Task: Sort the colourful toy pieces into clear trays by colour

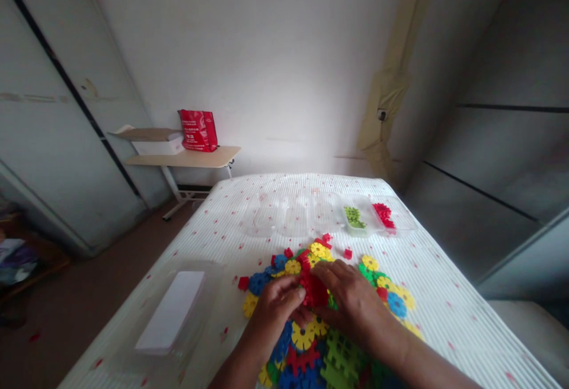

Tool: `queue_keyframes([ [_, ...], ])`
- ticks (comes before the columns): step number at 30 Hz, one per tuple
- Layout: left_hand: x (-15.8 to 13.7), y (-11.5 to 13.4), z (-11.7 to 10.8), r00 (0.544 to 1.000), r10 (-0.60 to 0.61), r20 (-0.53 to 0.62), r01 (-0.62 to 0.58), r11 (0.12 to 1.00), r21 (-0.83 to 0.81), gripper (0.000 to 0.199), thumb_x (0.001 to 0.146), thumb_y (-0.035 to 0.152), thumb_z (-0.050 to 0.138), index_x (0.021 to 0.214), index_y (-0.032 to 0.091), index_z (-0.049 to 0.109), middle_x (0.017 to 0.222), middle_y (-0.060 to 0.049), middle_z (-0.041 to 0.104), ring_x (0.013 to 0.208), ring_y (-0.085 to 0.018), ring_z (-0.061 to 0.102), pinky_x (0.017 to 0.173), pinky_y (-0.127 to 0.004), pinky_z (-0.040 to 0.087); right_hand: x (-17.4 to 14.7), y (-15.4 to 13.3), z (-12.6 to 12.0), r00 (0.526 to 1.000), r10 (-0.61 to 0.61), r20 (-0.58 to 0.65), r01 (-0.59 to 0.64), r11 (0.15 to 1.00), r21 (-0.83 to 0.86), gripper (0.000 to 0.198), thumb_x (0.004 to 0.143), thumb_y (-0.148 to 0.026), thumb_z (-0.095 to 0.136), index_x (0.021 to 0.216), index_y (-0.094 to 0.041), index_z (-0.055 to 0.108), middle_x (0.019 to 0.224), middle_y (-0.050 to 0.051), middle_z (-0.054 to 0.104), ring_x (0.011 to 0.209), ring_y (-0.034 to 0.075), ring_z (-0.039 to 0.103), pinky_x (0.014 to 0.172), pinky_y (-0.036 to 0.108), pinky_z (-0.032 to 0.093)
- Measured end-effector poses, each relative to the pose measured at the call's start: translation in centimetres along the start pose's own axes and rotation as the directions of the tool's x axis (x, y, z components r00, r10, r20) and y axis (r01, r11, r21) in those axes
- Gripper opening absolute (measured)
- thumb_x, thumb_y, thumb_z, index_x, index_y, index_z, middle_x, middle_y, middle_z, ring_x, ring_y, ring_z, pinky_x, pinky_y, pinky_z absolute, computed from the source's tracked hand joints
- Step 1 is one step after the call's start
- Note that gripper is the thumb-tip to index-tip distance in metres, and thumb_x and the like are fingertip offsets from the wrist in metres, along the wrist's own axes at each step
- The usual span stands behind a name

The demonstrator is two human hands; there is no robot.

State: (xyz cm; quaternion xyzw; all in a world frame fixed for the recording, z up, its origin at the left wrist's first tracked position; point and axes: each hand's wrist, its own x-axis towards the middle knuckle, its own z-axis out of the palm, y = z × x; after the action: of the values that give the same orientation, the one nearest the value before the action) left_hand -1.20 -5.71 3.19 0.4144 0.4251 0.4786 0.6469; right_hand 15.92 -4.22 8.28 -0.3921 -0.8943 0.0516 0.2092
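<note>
Both of my hands are over a spread pile of plastic building pieces. My left hand (282, 297) is closed, with thumb and fingers pinching the left side of some red plastic building pieces (315, 291). From the other side my right hand (351, 294) curls over the same red pieces, partly hiding them. Around and below lie yellow flower-shaped discs (303, 335), blue discs (397, 304) and green lattice pieces (340, 356). How the red pieces join between my fingers cannot be made out.
A clear divided tray (296, 217) stands toward the far edge, with small green pieces (354, 217) and red pieces (384, 215) in its right compartments. At left is a clear container (195, 312) with a white rectangle (171, 312). A red bag (198, 131) rests on a side table (208, 159).
</note>
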Motion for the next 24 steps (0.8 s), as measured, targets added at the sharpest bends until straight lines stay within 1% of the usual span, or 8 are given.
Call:
queue_keyframes([
  [3,0.1,0.0,0.0,1.0,-0.012,0.006,0.012,1.0,-0.026,0.038,0.071,0.036,0.066,0.101,0.012,0.063,0.065,-0.003,0.065,0.051,-0.014,0.06,0.045,-0.022,0.046,0.2,-0.2,-0.1,0.997,0.032,0.068,-0.03,0.999,-0.024,0.033,0.076,-0.03,0.063,0.107,-0.019,0.055,0.105,0.01,0.062,0.091,0.024,0.056,0.076,0.037,0.046],
  [6,0.2,0.1,-0.1,0.998,-0.039,0.045,0.04,0.999,-0.016,0.042,0.069,0.039,0.068,0.101,0.011,0.064,0.064,-0.003,0.065,0.051,-0.014,0.061,0.044,-0.022,0.045,0.4,-0.3,-0.5,0.992,0.064,0.11,-0.062,0.998,-0.021,0.029,0.074,-0.025,0.063,0.101,-0.019,0.056,0.097,0.007,0.063,0.087,0.022,0.054,0.074,0.033,0.044],
  [11,0.1,0.1,0.1,0.996,-0.038,0.083,0.037,0.999,0.015,0.045,0.067,0.045,0.07,0.099,0.013,0.066,0.063,-0.003,0.064,0.051,-0.014,0.06,0.043,-0.02,0.043,0.4,-0.6,-1.3,0.994,0.051,0.101,-0.058,0.996,0.063,0.023,0.071,-0.018,0.059,0.094,-0.019,0.055,0.091,0.006,0.061,0.082,0.019,0.053,0.07,0.029,0.042],
  [15,-0.2,0.0,0.4,0.999,-0.027,0.033,0.026,0.999,0.022,0.049,0.067,0.048,0.07,0.101,0.013,0.064,0.068,-0.005,0.066,0.05,-0.013,0.06,0.041,-0.02,0.042,0.0,1.0,-2.1,0.998,0.03,0.062,-0.039,0.989,0.142,0.029,0.067,-0.02,0.062,0.095,-0.02,0.054,0.089,0.004,0.06,0.08,0.018,0.053,0.067,0.028,0.042],
  [18,-0.2,0.1,0.2,0.999,0.004,-0.051,-0.003,1.0,0.004,0.054,0.064,0.048,0.071,0.103,0.012,0.062,0.074,-0.007,0.068,0.051,-0.013,0.06,0.041,-0.021,0.043,-0.4,5.3,-3.5,0.998,0.052,-0.046,-0.044,0.987,0.156,0.038,0.068,-0.019,0.061,0.104,-0.021,0.052,0.094,0.005,0.061,0.083,0.017,0.055,0.071,0.028,0.045],
  [20,0.0,0.2,-0.1,0.996,0.016,-0.087,-0.017,1.0,-0.003,0.053,0.064,0.048,0.072,0.101,0.012,0.062,0.073,-0.007,0.068,0.051,-0.013,0.06,0.041,-0.021,0.044,-0.7,9.5,-4.9,0.982,0.102,-0.157,-0.091,0.993,0.077,0.039,0.068,-0.02,0.06,0.106,-0.019,0.052,0.096,0.007,0.062,0.084,0.018,0.057,0.073,0.029,0.046],
  [22,0.1,0.4,-0.2,0.995,0.016,-0.094,-0.016,1.0,-0.006,0.053,0.062,0.049,0.072,0.098,0.012,0.062,0.073,-0.007,0.068,0.051,-0.013,0.06,0.041,-0.021,0.044,-0.8,14.1,-6.5,0.963,0.196,-0.187,-0.211,0.976,-0.062,0.041,0.068,-0.025,0.062,0.107,-0.018,0.054,0.096,0.009,0.063,0.085,0.02,0.059,0.074,0.031,0.046],
  [24,0.1,0.5,-0.2,0.995,0.019,-0.097,-0.019,1.0,-0.001,0.052,0.061,0.05,0.072,0.096,0.012,0.063,0.072,-0.007,0.068,0.051,-0.013,0.06,0.041,-0.021,0.044,-0.8,18.3,-8.0,0.932,0.314,-0.181,-0.347,0.917,-0.198,0.042,0.066,-0.029,0.063,0.106,-0.017,0.057,0.095,0.01,0.065,0.086,0.022,0.06,0.073,0.031,0.046],
])
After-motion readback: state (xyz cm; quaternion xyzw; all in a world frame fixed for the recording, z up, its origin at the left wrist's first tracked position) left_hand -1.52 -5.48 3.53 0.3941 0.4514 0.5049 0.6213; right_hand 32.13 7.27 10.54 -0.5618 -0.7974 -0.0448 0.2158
